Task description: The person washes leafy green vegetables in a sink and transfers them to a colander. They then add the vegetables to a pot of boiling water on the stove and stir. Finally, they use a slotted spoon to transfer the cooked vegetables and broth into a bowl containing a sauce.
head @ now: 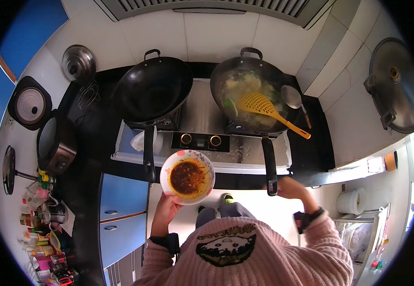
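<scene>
My left hand [169,209] grips the lower rim of a patterned bowl [205,193] holding dark red-brown sauce with yellowish oil, held just before the stove's front edge. My right hand [290,188] is beside the end of the handle of the right wok [225,71]; whether it touches the handle I cannot tell. That wok holds steaming, cloudy liquid with pale pieces and some green. A yellow slotted plastic skimmer [258,103] lies in it, its handle over the right rim. A metal ladle [291,96] rests at the wok's right side.
A black wok [153,89] sits on the left burner, above a crumpled white cloth [138,141]. A rice cooker [58,143], a steel lid [79,64] and several condiment bottles [39,228] line the left side. A large lid [394,85] hangs on the right wall.
</scene>
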A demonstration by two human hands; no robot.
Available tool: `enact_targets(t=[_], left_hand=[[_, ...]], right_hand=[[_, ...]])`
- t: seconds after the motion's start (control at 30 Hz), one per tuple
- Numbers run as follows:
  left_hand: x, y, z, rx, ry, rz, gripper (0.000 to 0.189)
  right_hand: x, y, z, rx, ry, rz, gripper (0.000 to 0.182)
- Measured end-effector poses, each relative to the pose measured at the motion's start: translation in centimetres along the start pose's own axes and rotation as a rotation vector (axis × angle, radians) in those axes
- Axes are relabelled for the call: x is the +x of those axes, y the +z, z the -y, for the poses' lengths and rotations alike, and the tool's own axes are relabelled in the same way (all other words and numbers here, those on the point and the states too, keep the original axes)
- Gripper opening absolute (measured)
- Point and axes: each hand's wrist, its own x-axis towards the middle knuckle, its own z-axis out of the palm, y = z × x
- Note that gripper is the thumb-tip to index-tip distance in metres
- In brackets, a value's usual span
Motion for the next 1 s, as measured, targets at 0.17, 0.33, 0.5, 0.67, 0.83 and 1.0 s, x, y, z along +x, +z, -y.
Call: enact_targets(t=[0.17,0.33,0.5,0.67,0.83,1.0], left_hand=[[-0.8,-1.4,-0.3,0.053,-0.031,-0.031,0.048],[-2.1,-0.7,-1.0,0.068,-0.026,-0.095,0.046],[-2.4,-1.1,-1.1,0.104,-0.064,-0.084,0.050],[-1.7,0.0,-1.3,0.083,-0.051,-0.049,0.051],[0.1,0.4,-1.1,0.043,-0.062,0.004,0.046],[1.4,0.0,-0.4,0.039,-0.067,0.028,0.042]], right_hand=[[16.6,4.0,3.4,-0.246,-0.422,-0.664,0.033],[23.6,3.3,3.7,-0.779,-0.393,-0.625,0.033],[25.4,3.6,5.4,-0.646,0.063,-0.644,0.048],[23.1,3.3,5.3,-0.613,0.130,-0.602,0.037],[11.5,3.5,-2.0,-0.479,-0.273,-0.415,0.019],[2.5,-7.5,-7.6,-0.102,0.512,-0.464,0.015]])
